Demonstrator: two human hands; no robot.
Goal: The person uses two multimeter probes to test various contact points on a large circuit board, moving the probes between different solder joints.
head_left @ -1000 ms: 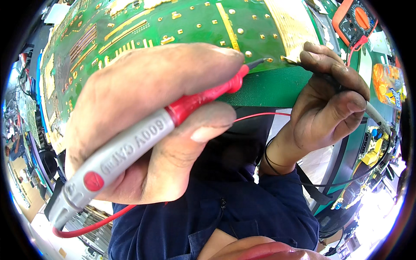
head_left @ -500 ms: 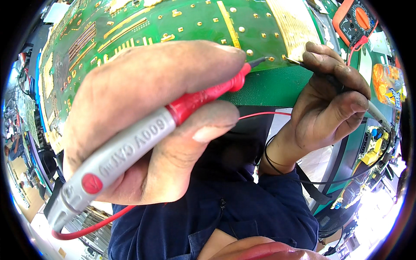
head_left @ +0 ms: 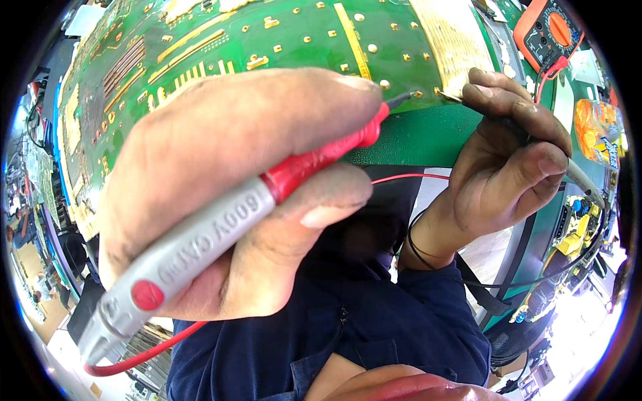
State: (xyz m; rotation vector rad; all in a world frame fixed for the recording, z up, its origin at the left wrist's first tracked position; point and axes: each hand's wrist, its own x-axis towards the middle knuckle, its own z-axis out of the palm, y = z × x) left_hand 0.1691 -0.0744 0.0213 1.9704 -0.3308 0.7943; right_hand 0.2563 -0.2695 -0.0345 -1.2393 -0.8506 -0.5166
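Left hand (head_left: 221,140) closed around a red-and-grey probe (head_left: 214,230), right hand (head_left: 511,160) pinching a second probe (head_left: 583,179); both tips (head_left: 401,100) barely shift beside gold contacts (head_left: 418,94) at the edge of the green circuit board (head_left: 301,53), suggesting steady probing.

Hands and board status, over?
Left hand gripping red-and-grey probe. Right hand gripping second probe. Circuit board under both probes, partly hidden by left hand.

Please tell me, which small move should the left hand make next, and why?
Perhaps the left hand should gently press its red-and-grey probe onto the small gold pad on the green board. Its dark tip appears there, though contact is unclear, and the right hand holds another probe near a neighbouring pad.
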